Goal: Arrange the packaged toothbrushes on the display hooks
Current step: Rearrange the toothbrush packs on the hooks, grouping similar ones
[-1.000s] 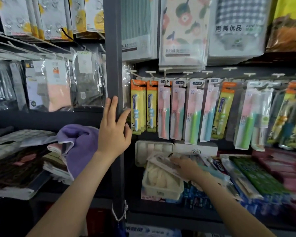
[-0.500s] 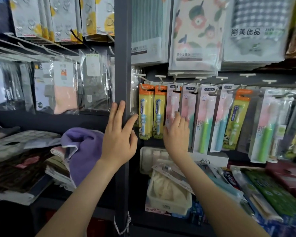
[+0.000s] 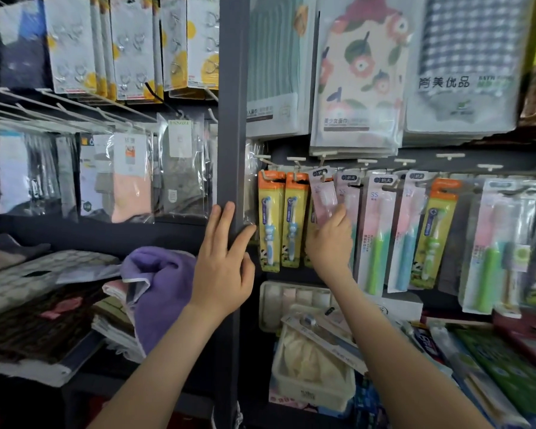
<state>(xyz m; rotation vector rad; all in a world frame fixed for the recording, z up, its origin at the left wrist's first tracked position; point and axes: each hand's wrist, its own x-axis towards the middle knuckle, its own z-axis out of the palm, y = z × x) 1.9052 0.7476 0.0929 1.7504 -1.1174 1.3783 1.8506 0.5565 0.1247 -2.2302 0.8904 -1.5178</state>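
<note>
Toothbrush pack [image 3: 322, 193], tilted, gripped by the right hand [image 3: 328, 246] beside the post [image 3: 232, 119], apparently for hanging; left hand [image 3: 223, 267] lies flat on the post, seemingly for balance.

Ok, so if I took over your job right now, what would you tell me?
Left hand: open, resting flat on the dark post.
Right hand: grips a pink toothbrush pack, tilted, its top near a hook; I cannot tell if it is hooked.
Done: a row of packs hangs along the rail.
Left: hang this one straight, then probably the loose pack lying below.
</note>
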